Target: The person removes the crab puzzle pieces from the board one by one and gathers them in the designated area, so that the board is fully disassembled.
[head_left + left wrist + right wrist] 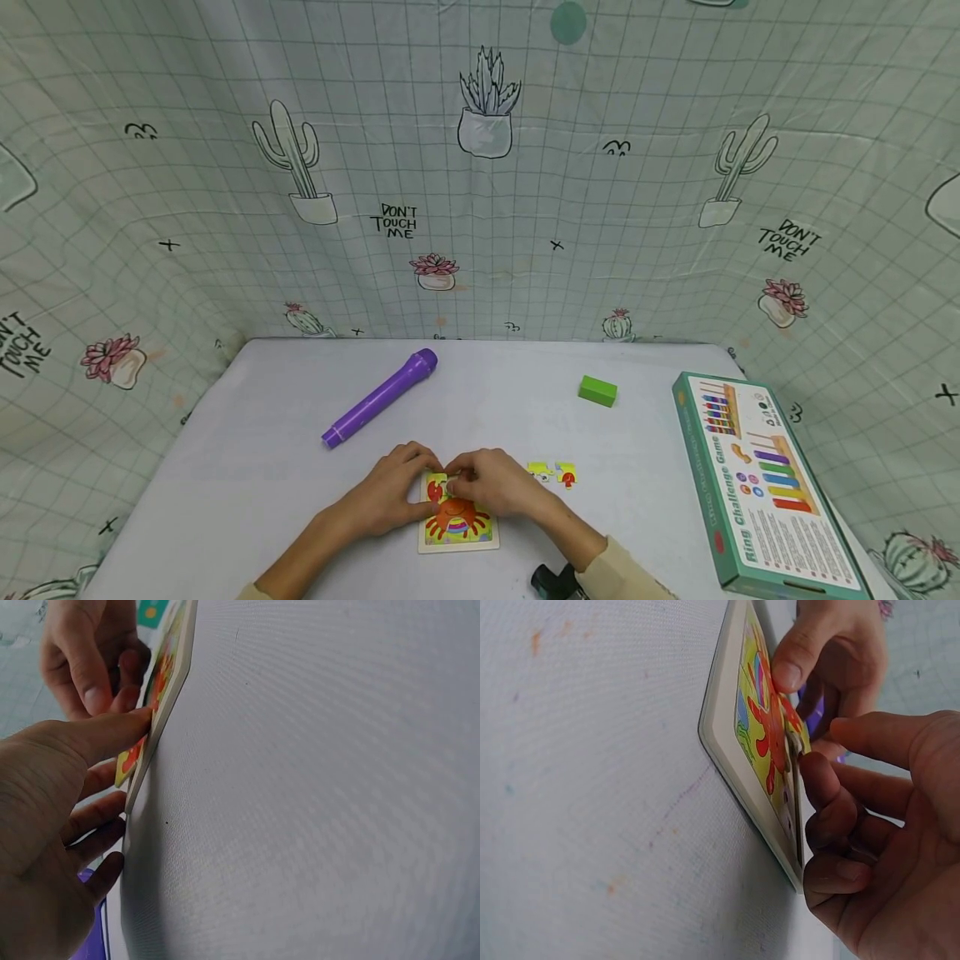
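Observation:
A jigsaw board (480, 548) with a red-orange crab picture lies on the table in front of me. At its upper left corner, my left hand (386, 492) pinches a yellow puzzle piece with a red claw (434, 488). In the right wrist view this claw piece (793, 720) tilts up from the board. My right hand (495, 482) is over the board's upper right part, its fingers loosely bent. A fingertip of that hand (900, 825) is right at the piece's edge. Two loose yellow puzzle pieces (566, 474) lie right of the right hand.
Behind the left hand lies a purple tube-shaped stick (378, 400). A green block (597, 391) sits at the back right. The Ring Challenge Game box (772, 492) takes up the right side. A dark object (553, 582) shows at the front edge beside the right sleeve.

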A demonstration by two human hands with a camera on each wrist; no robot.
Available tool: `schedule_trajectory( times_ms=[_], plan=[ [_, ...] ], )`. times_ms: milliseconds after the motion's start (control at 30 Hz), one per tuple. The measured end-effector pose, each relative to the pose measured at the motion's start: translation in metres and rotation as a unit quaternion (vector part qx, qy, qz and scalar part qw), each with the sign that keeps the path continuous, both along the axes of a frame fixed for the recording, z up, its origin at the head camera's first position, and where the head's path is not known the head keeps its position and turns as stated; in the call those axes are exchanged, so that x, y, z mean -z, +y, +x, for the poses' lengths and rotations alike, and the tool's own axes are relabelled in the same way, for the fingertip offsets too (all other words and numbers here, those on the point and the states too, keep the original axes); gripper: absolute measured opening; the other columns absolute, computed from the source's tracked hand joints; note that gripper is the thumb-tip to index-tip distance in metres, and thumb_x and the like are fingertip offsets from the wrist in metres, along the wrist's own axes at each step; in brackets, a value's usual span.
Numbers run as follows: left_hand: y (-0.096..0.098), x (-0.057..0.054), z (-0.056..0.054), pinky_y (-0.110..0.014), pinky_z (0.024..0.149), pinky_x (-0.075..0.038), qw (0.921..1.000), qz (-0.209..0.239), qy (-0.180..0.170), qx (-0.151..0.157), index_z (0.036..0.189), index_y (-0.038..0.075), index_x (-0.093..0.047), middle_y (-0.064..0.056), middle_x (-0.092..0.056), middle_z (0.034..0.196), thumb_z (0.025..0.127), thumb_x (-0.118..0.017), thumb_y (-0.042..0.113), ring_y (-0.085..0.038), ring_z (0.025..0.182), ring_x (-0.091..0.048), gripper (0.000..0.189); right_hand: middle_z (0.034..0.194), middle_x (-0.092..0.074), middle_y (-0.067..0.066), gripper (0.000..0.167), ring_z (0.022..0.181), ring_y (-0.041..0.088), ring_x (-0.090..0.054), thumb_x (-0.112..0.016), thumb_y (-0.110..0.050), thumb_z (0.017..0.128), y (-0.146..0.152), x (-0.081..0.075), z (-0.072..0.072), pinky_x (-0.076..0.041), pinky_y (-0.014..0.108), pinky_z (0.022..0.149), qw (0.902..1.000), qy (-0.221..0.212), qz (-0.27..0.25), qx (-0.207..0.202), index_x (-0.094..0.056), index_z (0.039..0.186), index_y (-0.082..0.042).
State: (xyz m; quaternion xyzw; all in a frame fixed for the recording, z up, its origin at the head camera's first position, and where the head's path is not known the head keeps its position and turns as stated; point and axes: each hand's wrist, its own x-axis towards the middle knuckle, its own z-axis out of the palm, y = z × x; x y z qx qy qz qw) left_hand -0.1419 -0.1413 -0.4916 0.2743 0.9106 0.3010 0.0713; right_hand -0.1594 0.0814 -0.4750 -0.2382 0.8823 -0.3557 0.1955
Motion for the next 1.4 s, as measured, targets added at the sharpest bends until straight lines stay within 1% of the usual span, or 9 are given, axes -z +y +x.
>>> schedule_trajectory(
  times_ms=[133,433,667,900,1033,1167,1300,1400],
  plan=[
    [0.000,0.000,0.001,-0.056,0.104,-0.039,1.0000,0.002,0.002,0.002,0.116,0.018,-0.065,0.003,-0.056,0.123,0.084,-0.081,0.035,-0.026,0.121,-0.051,0.039,0.075,-0.060,-0.008,0.028,0.061,0.006,-0.051,-0.068,-0.027,0.095,0.000,0.000,0.000,-0.038,0.021,0.056,0.9999,-0.006,-0.008,0.008,-0.073,0.116,-0.009],
    [0.000,0.001,0.001,-0.055,0.103,-0.040,1.0000,0.003,0.004,-0.001,0.116,0.018,-0.066,0.003,-0.056,0.122,0.083,-0.082,0.034,-0.023,0.119,-0.052,0.039,0.075,-0.061,-0.008,0.020,0.063,0.006,-0.053,-0.070,-0.026,0.094,-0.002,0.002,-0.004,-0.042,0.021,0.058,0.9999,-0.004,-0.010,0.013,-0.073,0.108,-0.012],
    [0.000,0.000,0.001,-0.055,0.103,-0.040,1.0000,0.004,0.001,-0.001,0.116,0.017,-0.066,0.003,-0.056,0.122,0.083,-0.082,0.033,-0.024,0.119,-0.051,0.040,0.073,-0.061,-0.008,0.014,0.063,0.006,-0.053,-0.071,-0.025,0.092,-0.003,0.002,-0.006,-0.042,0.021,0.058,0.9996,0.007,-0.020,0.018,-0.073,0.101,-0.015],
    [0.000,0.000,0.001,-0.056,0.104,-0.039,1.0000,0.002,0.002,-0.002,0.116,0.017,-0.067,0.002,-0.056,0.123,0.082,-0.082,0.033,-0.026,0.121,-0.051,0.040,0.074,-0.062,-0.009,0.008,0.064,0.005,-0.054,-0.071,-0.027,0.092,-0.005,0.005,-0.007,-0.042,0.021,0.059,0.9994,0.009,-0.025,0.024,-0.072,0.094,-0.018],
    [0.000,0.000,0.001,-0.056,0.104,-0.039,1.0000,0.001,0.004,-0.001,0.116,0.018,-0.067,0.002,-0.056,0.123,0.082,-0.082,0.033,-0.026,0.121,-0.051,0.040,0.074,-0.062,-0.009,0.006,0.065,0.005,-0.054,-0.071,-0.024,0.092,-0.005,0.006,-0.008,-0.043,0.021,0.059,0.9991,0.017,-0.031,0.023,-0.071,0.090,-0.018],
    [0.000,0.000,0.001,-0.055,0.103,-0.040,0.9999,0.000,0.011,0.001,0.116,0.019,-0.067,0.002,-0.056,0.124,0.083,-0.081,0.034,-0.025,0.120,-0.051,0.040,0.072,-0.062,-0.009,0.003,0.062,0.005,-0.054,-0.069,-0.018,0.090,-0.004,0.007,-0.008,-0.043,0.021,0.057,0.9986,0.019,-0.045,0.019,-0.071,0.089,-0.017],
    [0.000,0.000,0.001,-0.055,0.103,-0.040,0.9998,-0.003,0.019,0.002,0.117,0.018,-0.067,0.002,-0.057,0.124,0.083,-0.081,0.033,-0.024,0.120,-0.051,0.041,0.075,-0.063,-0.009,0.008,0.060,0.005,-0.054,-0.066,-0.014,0.092,-0.002,0.006,-0.010,-0.044,0.021,0.056,0.9975,0.014,-0.068,0.016,-0.070,0.089,-0.020],
    [0.000,0.001,0.001,-0.054,0.102,-0.041,0.9996,-0.009,0.026,0.000,0.118,0.016,-0.066,0.002,-0.057,0.124,0.082,-0.082,0.034,-0.024,0.120,-0.052,0.043,0.079,-0.064,-0.008,0.006,0.067,0.006,-0.057,-0.067,-0.018,0.094,0.001,0.004,-0.012,-0.047,0.022,0.061,0.9963,0.015,-0.082,0.022,-0.071,0.090,-0.020]
  ],
)
